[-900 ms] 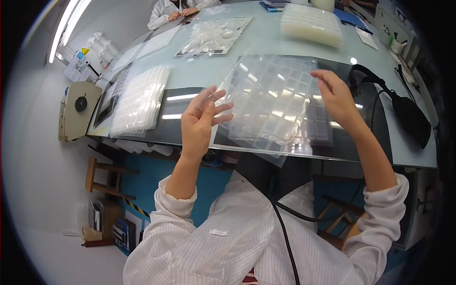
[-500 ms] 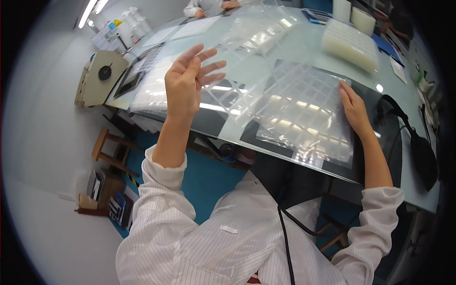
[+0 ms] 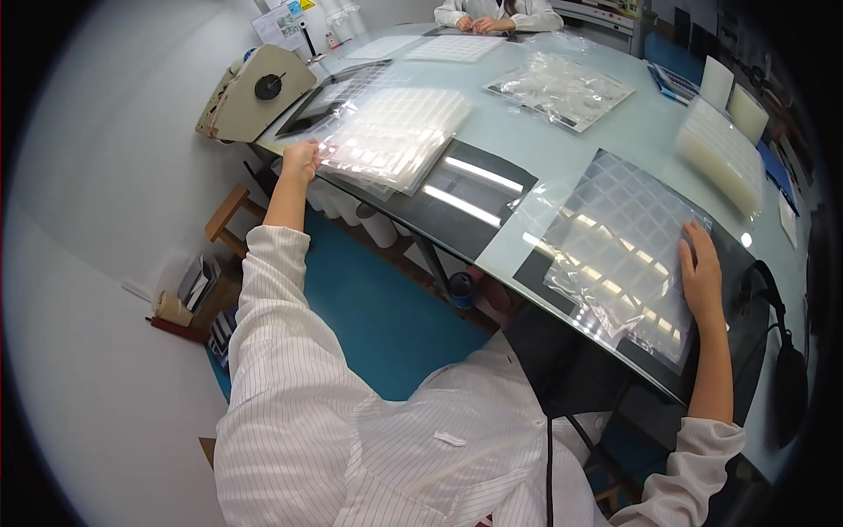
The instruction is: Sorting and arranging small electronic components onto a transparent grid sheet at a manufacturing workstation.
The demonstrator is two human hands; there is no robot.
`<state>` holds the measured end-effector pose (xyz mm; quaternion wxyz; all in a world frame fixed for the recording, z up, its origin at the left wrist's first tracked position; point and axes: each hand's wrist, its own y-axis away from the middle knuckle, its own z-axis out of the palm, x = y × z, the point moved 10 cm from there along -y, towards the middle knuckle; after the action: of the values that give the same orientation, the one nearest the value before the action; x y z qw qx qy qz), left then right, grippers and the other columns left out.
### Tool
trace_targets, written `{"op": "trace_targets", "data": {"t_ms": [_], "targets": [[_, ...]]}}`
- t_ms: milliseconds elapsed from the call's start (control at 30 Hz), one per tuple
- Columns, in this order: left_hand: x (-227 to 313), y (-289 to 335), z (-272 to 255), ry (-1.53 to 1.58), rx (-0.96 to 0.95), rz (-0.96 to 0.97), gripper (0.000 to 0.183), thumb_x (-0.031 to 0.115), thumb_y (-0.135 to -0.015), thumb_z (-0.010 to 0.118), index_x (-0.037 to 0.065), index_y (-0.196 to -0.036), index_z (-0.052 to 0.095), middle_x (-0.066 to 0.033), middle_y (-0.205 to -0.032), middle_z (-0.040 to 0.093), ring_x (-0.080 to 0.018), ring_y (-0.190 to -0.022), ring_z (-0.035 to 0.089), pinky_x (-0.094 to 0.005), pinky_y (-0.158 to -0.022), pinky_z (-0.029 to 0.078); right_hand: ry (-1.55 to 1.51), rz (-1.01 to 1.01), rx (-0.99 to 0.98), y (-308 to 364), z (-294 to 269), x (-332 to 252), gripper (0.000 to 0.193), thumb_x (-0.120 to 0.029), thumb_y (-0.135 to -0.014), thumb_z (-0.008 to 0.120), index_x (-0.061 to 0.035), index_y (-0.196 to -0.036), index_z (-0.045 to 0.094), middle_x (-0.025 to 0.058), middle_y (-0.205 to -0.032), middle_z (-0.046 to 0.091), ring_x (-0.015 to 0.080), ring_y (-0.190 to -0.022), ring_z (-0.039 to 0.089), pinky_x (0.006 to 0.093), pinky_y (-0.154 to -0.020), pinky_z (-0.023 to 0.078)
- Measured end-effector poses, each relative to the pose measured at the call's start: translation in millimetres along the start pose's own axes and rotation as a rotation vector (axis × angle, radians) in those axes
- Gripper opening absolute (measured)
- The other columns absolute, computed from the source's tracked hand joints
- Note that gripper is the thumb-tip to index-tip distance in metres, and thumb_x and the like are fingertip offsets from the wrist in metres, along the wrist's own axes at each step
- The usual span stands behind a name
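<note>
My left hand (image 3: pixel 301 162) is closed at the near left edge of a thick stack of clear plastic sheets (image 3: pixel 404 132) marked with pale rectangles, its fingers pinching the edge. At the right, a clear gridded sheet (image 3: pixel 619 241) lies on a dark mat (image 3: pixel 733 263) by the table's near edge. My right hand (image 3: pixel 700 274) rests along that sheet's right edge, fingers stretched out and slightly bent. Beyond, crumpled clear film (image 3: pixel 562 86) lies heaped on a flat sheet.
Another dark mat (image 3: pixel 479 180) lies between the stack and the gridded sheet. A beige machine with a black knob (image 3: pixel 268 86) stands at the left corner. At the right are a wrapped pale block (image 3: pixel 722 158) and a black strapped item (image 3: pixel 790 378). A co-worker's hands (image 3: pixel 481 25) rest at the far edge.
My left hand has gone from open above the table to the stack's left edge. The clear gridded film blurred in the air beside it is no longer there. My right hand stays at the sheet's edge.
</note>
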<state>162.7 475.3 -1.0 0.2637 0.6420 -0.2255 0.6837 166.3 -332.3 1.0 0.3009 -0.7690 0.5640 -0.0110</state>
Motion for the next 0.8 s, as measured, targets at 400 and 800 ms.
{"op": "trace_targets", "data": {"t_ms": [400,800], "targets": [[81,120,114,-0.495,-0.208,0.860,0.031,0.019,-0.094,0.063,-0.002,-0.117,0.066,-0.0170,-0.108,0.070,-0.0257,-0.100,0.065,-0.0372,-0.092,0.049,0.005,-0.007,-0.023,-16,-3,-6,0.035,-0.019,-0.098,0.058,-0.0004,-0.127,0.061,0.0199,-0.135,0.060,0.0360,-0.128,0.055,0.0382,-0.110,0.040],[-17,365,292,-1.140,-0.624,1.018,0.025,0.024,-0.099,0.057,0.000,-0.096,0.060,-0.0207,-0.094,0.064,-0.0409,-0.092,0.062,-0.0482,-0.081,0.049,-0.177,0.109,0.068,-22,-16,33,0.024,-0.009,-0.091,0.061,0.0016,-0.112,0.066,0.0180,-0.110,0.067,0.0339,-0.101,0.065,0.0368,-0.090,0.050]]}}
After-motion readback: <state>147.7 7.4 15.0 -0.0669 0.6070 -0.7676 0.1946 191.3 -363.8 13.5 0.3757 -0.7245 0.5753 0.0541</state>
